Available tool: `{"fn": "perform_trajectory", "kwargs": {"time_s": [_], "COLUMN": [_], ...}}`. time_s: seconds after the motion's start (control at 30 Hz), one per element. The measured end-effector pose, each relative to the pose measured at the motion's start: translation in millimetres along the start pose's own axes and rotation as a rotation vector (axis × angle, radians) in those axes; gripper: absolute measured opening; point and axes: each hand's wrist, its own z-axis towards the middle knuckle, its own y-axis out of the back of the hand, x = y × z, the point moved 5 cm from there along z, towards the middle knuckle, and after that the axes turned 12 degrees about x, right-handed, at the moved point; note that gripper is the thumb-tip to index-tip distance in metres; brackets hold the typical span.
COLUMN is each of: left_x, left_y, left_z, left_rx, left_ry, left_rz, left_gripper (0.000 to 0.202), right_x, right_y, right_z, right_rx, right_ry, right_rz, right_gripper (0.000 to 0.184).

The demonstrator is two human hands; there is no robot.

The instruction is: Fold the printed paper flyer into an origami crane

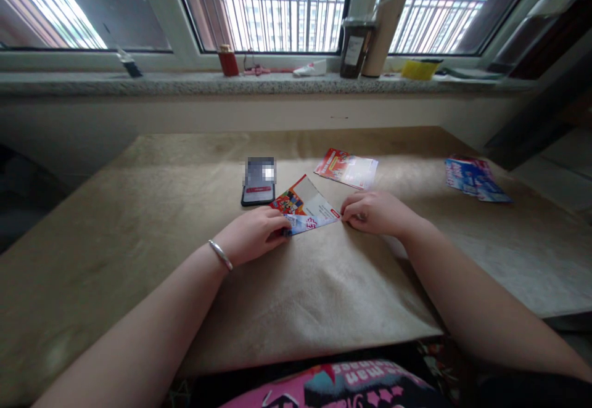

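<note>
A printed paper leaflet [319,203] with a folded blue-and-white lower edge lies in front of me on the covered table. My left hand [254,232], a silver bangle at its wrist, has its fingers closed on the leaflet's left end. At the opposite corner, my right hand [377,212] is curled in a pinch; the fingertips touch the paper's tip, and the exact grip is partly hidden. Just beyond my left hand lies a phone [258,195], its screen partly blurred. Behind the leaflet rests a flat stack of similar red and white leaflets [346,167].
Several blue folded leaflets [476,178] lie at the table's right side. A tan cover [139,241] with wrinkles lies over the tabletop. On the granite windowsill [185,85] stand a red container [228,61], a dark jar [355,50], a cardboard tube [386,20] and a yellow item [420,69].
</note>
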Motion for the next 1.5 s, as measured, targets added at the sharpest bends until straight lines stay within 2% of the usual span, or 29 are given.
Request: {"fn": "perform_trajectory", "kwargs": {"time_s": [0.1,0.3,0.5,0.6,0.7,0.9,1.07,1.3,1.5], "left_x": [-1.0,0.5,-3.1,-6.4,-8.6,-16.0,-16.8,-15.8,-9.2], "left_y": [-4.0,-9.5,-10.3,-10.8,-11.4,-12.4,-12.1,-9.9,-8.9], "left_z": [0.2,1.3,3.2,4.4,6.4,10.0,9.9,8.8,8.4], "left_rx": [-0.018,-0.051,-0.074,-0.087,-0.092,-0.019,-0.017,-0.063,-0.096], "left_ry": [-0.010,-0.008,-0.075,-0.116,-0.125,-0.178,-0.196,-0.189,-0.101], "left_rz": [0.030,0.053,0.086,0.088,0.071,0.063,0.043,0.054,0.076], "left_gripper": [0.025,0.025,0.029,0.031,0.030,0.039,0.035,0.031,0.023], "right_x": [-3.9,-7.3,-9.0,-3.7,3.4,5.8,1.9,-6.4,-11.1], "right_y": [-0.2,-2.5,-2.5,-0.8,-0.4,0.9,-2.9,-6.3,-6.2], "right_z": [-1.3,0.5,3.6,6.3,10.7,14.9,16.8,16.7,14.1], "right_rx": [0.002,-0.018,-0.176,-0.275,-0.319,-0.375,-0.376,-0.424,-0.407], "right_ry": [-0.014,-0.071,-0.220,-0.160,-0.087,-0.122,-0.093,-0.166,-0.245], "right_rz": [0.012,0.080,0.156,0.220,0.241,0.250,0.235,0.247,0.352], "right_gripper": [0.021,0.020,0.014,0.016,0.021,0.042,0.046,0.031,0.018]}}
